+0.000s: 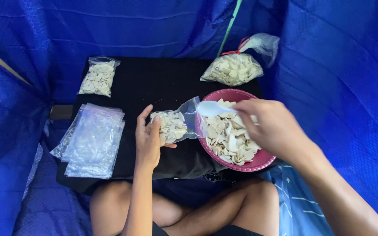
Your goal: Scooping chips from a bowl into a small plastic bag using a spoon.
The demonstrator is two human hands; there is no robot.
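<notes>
1. Blue padded cloth walled in a low black surface [154,78] in front of a person sitting cross-legged.
2. The left hand [147,140] pinched a partly filled clear bag [173,126] of pale chips near the front edge.
3. The right hand [272,126] gripped a white spoon [213,108] over the pink bowl [259,164], still heaped with chips.
4. One sealed bag [98,78] lay at the back left corner, a tied bag [232,69] at the back right; a stack of empty bags [92,140] waited at the left edge.

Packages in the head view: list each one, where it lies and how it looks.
Small filled bag: far left of the black cloth, clear, pale chips inside.
Large tied bag: far right, clear, red tie.
Stack of empty bags: near left, clear, flat.
Part-filled bag: left hand holds it beside the pink bowl.
</notes>
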